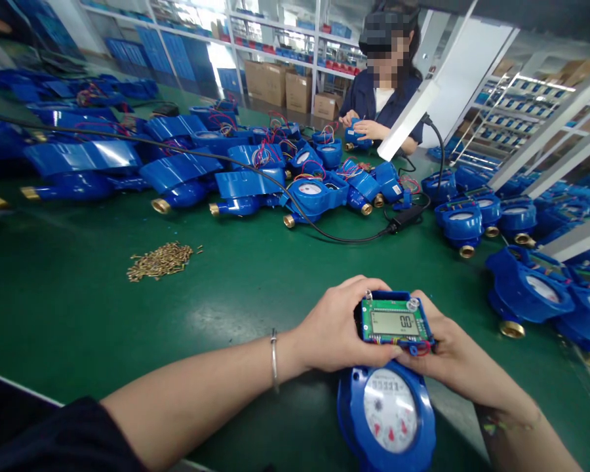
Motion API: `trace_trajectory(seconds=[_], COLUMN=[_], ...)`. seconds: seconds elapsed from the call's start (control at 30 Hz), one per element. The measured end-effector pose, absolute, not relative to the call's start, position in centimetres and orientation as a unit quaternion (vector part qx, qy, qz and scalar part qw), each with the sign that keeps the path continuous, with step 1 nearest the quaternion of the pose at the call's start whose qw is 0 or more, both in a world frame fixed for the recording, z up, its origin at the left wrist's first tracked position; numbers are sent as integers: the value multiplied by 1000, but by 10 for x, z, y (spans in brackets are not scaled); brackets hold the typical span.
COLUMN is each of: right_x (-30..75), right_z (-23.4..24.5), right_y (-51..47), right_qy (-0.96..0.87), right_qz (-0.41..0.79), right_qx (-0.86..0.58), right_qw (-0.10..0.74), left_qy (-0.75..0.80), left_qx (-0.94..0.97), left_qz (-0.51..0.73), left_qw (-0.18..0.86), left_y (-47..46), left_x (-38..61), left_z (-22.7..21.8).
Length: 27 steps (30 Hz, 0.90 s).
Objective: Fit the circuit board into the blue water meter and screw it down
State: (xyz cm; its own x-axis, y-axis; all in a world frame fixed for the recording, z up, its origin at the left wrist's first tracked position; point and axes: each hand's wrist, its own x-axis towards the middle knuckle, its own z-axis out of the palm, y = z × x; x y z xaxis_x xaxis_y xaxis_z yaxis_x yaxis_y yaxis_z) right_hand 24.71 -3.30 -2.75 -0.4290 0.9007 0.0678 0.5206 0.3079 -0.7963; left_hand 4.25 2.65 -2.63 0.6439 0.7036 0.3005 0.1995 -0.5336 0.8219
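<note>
Nearest me, a blue meter [387, 419] lies face up at the frame's lower right. Just above it, my left hand [341, 322] and right hand [445, 342] hold a blue box [392, 295] between them, fingers closed around its opposite sides. Its green circuit board [386, 305] looks seated and the display [393, 323] reads 0.0; what's left, I judge, is covering the bare board. Beyond, brass pieces [161, 261] lie heaped left of centre; farther, a co-worker [358, 95] handles another meter [358, 133], upper right.

Both hands [330, 328] [445, 341] (curled inward) close together
</note>
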Motion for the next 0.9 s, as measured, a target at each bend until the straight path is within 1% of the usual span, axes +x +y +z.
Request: trace_trajectory(seconds=[0.03, 0.1, 0.2, 0.33, 0.8, 0.9], right_x=[247, 245, 239, 233, 227, 235], right_z=[-27, -28, -37, -45, -46, -37], right_y=[-33, -33, -35, -38, -45, -40], right_qy=[-759, -736, -707, -698, -690, -711], right_qz=[384, 408, 393, 361, 319, 334], right_qx=[-457, -459, -485, -508, -551, -534], right_qw=[261, 284, 333, 352, 344, 313], left_qy=[277, 278, 276, 275, 264, 262], left_qx=[815, 813, 808, 806, 810, 815], left_qz=[317, 321, 327, 328, 333, 333], left_qw=[397, 398, 404, 409, 403, 395], left_y=[27, 27, 28, 27, 27, 26], left_x=[42, 42, 42, 42, 42, 43], left_z=[-26, -27, -28, -28, -29, -30])
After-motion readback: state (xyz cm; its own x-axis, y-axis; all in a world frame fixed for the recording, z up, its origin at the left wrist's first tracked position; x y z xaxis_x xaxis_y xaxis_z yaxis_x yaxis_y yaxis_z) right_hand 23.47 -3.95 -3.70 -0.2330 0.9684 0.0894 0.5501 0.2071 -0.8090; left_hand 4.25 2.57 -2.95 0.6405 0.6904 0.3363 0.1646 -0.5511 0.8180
